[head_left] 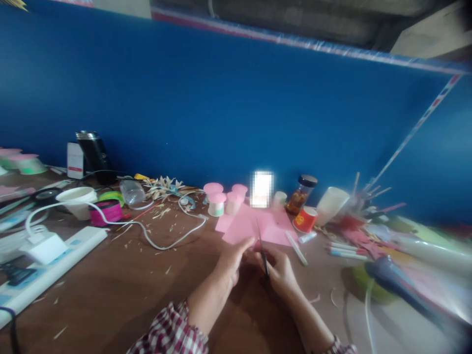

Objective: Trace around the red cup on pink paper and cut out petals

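Note:
My right hand (282,273) is closed around a pair of scissors (264,263) with dark handles, its thin blades pointing up and away from me. Close beside it, my left hand (230,263) has its thumb and fingers drawn together near the blades. Whatever lies between those fingers is hidden and blurred. Just beyond both hands, sheets of pink paper (241,227) overlap on the brown table (177,280). Behind the sheets stand small white cups with pink discs on top (216,202). A pale pen-like stick (297,248) lies at the paper's right edge.
On the left are a white power strip (70,253), a white cable (147,236), a pink tape roll (105,212) and a dark flask (96,155). To the right stand a red paper cup (305,219) and a lidded jar (301,194), with markers (346,250) and a blurred glue gun (398,280).

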A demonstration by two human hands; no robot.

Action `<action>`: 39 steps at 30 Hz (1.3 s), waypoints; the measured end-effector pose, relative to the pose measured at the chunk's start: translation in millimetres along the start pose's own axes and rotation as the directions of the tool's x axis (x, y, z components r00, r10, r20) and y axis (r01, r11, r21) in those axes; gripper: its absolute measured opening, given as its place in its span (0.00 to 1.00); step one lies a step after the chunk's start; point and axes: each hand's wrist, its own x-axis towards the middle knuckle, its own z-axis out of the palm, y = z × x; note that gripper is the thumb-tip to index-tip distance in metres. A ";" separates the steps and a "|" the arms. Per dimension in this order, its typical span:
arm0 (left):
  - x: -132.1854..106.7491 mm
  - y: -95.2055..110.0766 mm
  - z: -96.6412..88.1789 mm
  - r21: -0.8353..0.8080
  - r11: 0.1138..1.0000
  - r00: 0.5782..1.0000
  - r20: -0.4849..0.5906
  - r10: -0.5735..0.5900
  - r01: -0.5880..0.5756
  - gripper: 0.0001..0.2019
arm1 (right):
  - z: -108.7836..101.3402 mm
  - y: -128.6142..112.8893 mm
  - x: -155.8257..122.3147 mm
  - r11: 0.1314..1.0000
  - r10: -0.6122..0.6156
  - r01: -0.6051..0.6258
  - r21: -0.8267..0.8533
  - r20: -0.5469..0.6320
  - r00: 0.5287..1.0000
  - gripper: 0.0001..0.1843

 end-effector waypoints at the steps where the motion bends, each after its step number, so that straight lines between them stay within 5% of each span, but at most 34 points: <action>1: -0.1 0.1 0.0 0.001 1.000 1.000 -0.002 0.007 -0.007 0.20 | 0.1 0.7 0.4 1.000 -0.002 0.002 0.000 -0.001 1.000 0.17; 39: -7.8 5.5 5.0 -0.030 0.998 0.997 0.057 -0.046 0.048 0.16 | 0.9 -5.5 -0.6 0.999 0.015 -0.014 0.035 -0.020 1.000 0.19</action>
